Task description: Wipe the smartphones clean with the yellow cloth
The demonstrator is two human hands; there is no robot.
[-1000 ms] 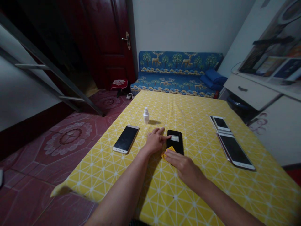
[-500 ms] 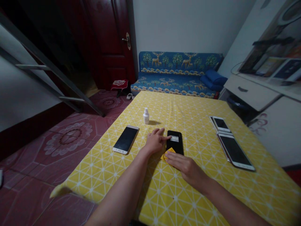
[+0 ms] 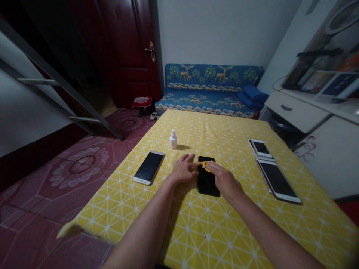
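Observation:
A black phone lies flat on the yellow patterned tablecloth. My right hand presses a small yellow cloth onto the phone's upper part, over the pale label there, which is mostly covered. At the phone's left edge rests my left hand, fingers spread, one finger reaching onto its upper left. Left of that hand a white-framed phone lies with its dark screen up. A small white bottle stands upright farther back.
On the table's right side lie several phones, a larger white-edged phone and a smaller phone among them. Beyond the table is a blue patterned sofa. A metal ladder leans at the left, and a white cabinet stands right.
My right hand has slid the yellow cloth up the phone, from its lower left corner to the label. The lower half of the phone now shows. My left hand has stayed about where it was.

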